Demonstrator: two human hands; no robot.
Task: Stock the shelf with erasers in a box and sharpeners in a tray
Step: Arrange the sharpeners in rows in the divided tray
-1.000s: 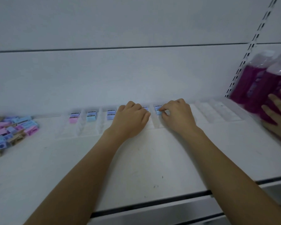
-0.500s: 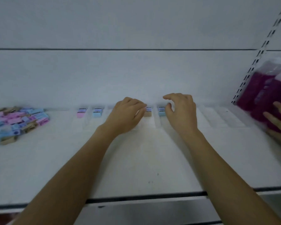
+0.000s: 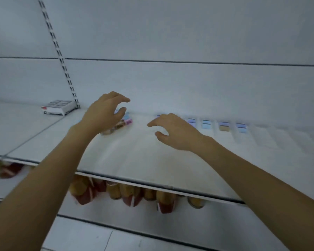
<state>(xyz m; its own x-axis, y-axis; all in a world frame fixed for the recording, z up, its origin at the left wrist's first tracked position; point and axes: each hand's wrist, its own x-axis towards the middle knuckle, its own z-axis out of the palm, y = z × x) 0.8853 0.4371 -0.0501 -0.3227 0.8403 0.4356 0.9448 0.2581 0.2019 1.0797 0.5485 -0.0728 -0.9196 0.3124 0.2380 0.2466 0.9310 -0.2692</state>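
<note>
your hands have left the tray (image 3: 265,136), where both worked half a second ago; that placement looks done, more stock is next. loose sharpeners (image 3: 124,122) lie just left of the tray, the eraser box (image 3: 57,106) further left. your left hand (image 3: 105,115) hovers over that pile, fingers spread, empty; your right hand (image 3: 176,132) hangs at the tray's left end, fingers loose, empty.

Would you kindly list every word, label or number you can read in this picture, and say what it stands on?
No text here can be read.
Box: dark printed patches on top, too blurred to read.
Sharpeners: dark label strips, too small and blurred.
Bottles on the lower shelf: red labels, blurred.
</note>
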